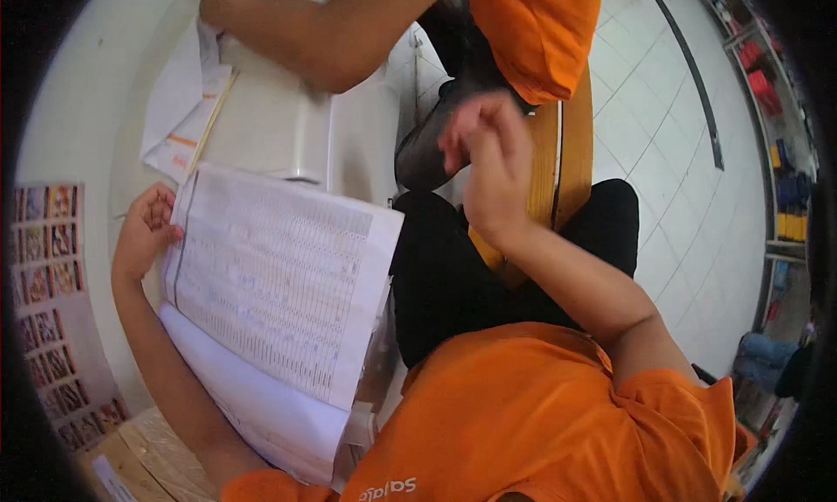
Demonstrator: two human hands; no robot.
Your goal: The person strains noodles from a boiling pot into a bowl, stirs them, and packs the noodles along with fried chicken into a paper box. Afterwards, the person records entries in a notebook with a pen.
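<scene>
While the left hand (148,232) pinches the printed sheet (275,271) by its left edge, presumably steadying it atop the white desk (261,123), the right hand (493,158) hovers apart, bent fingers too blurred to tell their closure.

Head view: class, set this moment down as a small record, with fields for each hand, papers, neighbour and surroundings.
Left hand: at the left edge of a printed sheet
Right hand: raised, blurred; no object visible in it
Papers: the sheet overlaps a mostly blank page
Neighbour: orange shirt, forearm over a pale surface
Right side: tiled floor, shelves
</scene>
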